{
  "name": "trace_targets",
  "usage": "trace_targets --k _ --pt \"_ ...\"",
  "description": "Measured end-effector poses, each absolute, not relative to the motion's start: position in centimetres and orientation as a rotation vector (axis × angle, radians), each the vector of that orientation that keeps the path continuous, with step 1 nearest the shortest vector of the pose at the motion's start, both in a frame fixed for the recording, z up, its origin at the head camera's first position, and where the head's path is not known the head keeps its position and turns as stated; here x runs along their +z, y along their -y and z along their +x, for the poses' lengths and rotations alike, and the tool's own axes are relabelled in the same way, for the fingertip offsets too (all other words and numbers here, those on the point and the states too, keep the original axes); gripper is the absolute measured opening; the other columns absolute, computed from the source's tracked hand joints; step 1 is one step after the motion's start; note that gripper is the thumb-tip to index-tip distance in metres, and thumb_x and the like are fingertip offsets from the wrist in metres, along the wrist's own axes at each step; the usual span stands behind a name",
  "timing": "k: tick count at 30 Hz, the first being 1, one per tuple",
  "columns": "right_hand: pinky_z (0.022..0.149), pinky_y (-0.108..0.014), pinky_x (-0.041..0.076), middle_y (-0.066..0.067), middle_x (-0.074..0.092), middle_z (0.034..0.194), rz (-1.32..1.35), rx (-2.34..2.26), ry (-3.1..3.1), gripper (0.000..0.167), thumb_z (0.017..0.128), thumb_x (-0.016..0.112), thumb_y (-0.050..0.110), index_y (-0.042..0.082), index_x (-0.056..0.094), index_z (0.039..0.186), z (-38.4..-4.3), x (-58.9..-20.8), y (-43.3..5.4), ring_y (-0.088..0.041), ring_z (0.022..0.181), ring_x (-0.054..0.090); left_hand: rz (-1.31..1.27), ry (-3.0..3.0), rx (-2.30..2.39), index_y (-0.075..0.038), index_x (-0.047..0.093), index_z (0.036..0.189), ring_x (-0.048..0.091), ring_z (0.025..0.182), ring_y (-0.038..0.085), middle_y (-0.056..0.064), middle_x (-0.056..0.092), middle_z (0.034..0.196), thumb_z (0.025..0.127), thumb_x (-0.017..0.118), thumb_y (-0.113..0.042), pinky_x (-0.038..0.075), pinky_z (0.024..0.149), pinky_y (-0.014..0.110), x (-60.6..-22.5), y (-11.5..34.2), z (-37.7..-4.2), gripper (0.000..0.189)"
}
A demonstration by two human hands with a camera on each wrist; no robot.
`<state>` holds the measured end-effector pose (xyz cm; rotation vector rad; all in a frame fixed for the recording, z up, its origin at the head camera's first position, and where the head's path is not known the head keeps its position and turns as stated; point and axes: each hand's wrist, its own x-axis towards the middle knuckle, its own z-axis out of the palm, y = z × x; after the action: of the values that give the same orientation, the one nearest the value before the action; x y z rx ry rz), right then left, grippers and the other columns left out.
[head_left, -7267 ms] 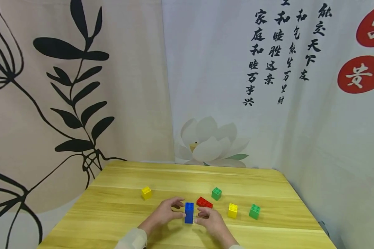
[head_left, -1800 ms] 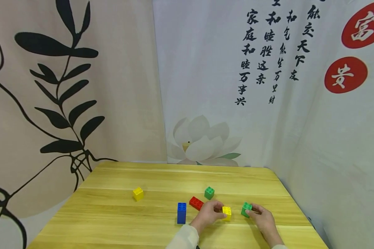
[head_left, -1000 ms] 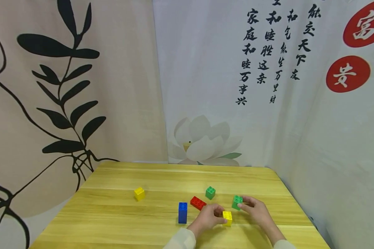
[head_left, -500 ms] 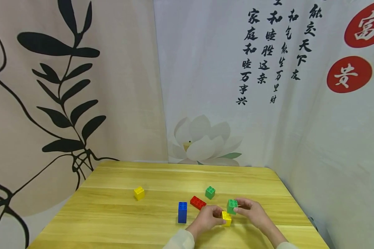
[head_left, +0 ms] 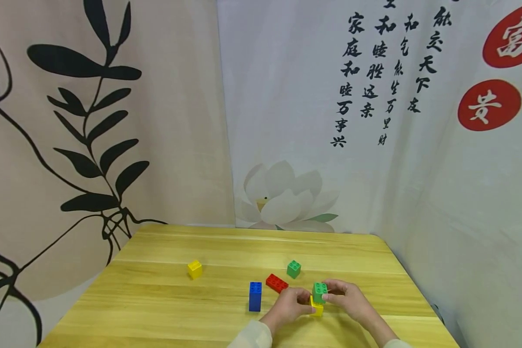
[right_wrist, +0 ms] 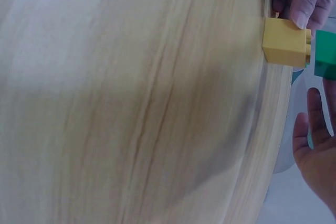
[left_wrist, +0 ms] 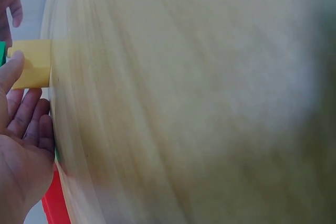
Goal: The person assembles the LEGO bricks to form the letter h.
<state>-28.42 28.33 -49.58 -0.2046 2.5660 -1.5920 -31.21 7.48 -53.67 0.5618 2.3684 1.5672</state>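
Pinches green stud brick (head_left: 320,292) in right hand (head_left: 350,299), just above, not touching, yellow stud brick (head_left: 317,310) pinched in left hand (head_left: 289,304)!

A wide lane for a hand runs between the far-left yellow brick (head_left: 195,270) and the blue block (head_left: 254,297), while a red brick (head_left: 276,283) stands close beyond the left hand (head_left: 288,305).

Softly lit. At six o'clock, a yellow wood-grain desk (head_left: 230,246); at nine, beige cloth (head_left: 182,121) with black plant prints (head_left: 67,61); at two, white cloth (head_left: 282,87) with black calligraphy (head_left: 350,69) and, farther out, red ovals (head_left: 467,104); toward four, a pale lotus print (head_left: 282,208).
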Motion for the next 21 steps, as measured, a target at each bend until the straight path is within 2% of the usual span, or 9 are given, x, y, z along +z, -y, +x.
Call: trace_targets --k 11,21 --pt "0.086 -0.038 0.055 -0.009 0.070 0.116 -0.226 -1.539 -2.564 0.050 0.088 0.072 0.035 0.004 0.062 0.126 -28.08 -49.80 -28.23 -0.021 0.108 0.061 0.572 -2.373 1.572 -0.013 0.074 0.106 0.060 0.083 0.007 -0.001 0.072 0.094 0.081 0.080 -0.016 0.052 0.077 0.027 -53.56 -7.47 -31.04 0.026" --pt "0.086 -0.038 0.055 -0.011 0.069 0.119 -0.288 -1.485 -2.592 0.050 0.090 0.070 0.035 0.004 0.062 0.128 -28.41 -50.15 -28.41 -0.021 0.108 0.061 0.581 -2.372 1.570 -0.012 0.074 0.107 0.061 0.083 0.007 -0.001 0.072 0.094 0.081 0.080 -0.015 0.053 0.076 0.027 -53.61 -7.42 -31.09 0.027"
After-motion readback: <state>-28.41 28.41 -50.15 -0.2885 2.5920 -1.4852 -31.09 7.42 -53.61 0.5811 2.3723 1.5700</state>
